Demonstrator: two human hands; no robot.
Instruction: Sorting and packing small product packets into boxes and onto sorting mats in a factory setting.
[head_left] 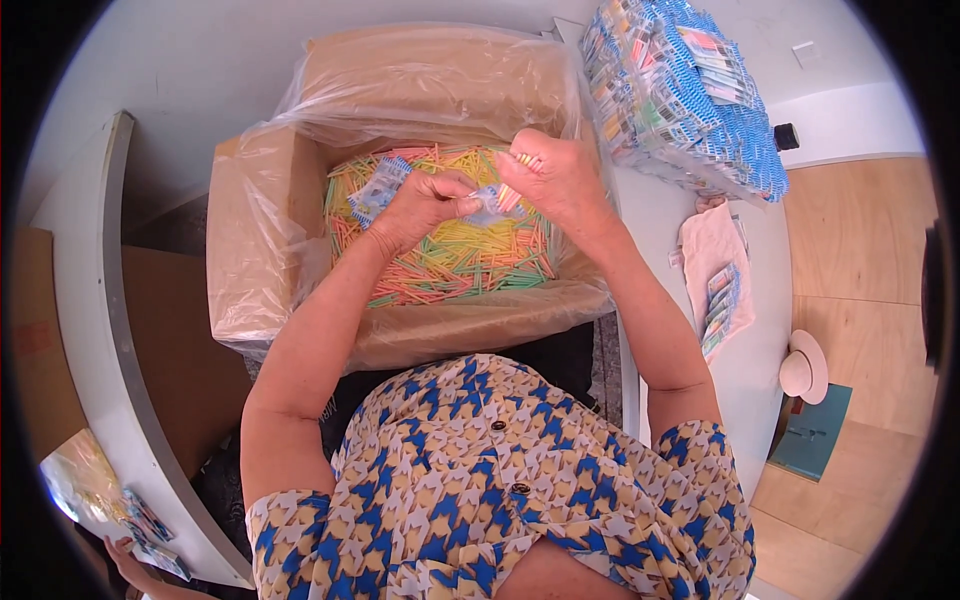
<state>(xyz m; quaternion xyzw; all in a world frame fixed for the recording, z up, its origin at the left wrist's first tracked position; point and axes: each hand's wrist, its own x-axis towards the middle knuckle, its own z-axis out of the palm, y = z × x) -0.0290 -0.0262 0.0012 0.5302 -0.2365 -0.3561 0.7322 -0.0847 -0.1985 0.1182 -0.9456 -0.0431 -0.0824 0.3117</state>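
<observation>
My left hand pinches a small clear packet with blue print over a cardboard box. A loose clear plastic bag lines the box, which is filled with thin coloured sticks in yellow, orange, green and pink. Against the packet's mouth my right hand grips a small bundle of the coloured sticks. A few more blue-printed packets are tucked under my left hand's fingers.
A big heap of filled blue-and-white packets lies on the white table at the upper right. A cloth with a small packet stack lies right of the box. Another person's hand holds packets at the lower left.
</observation>
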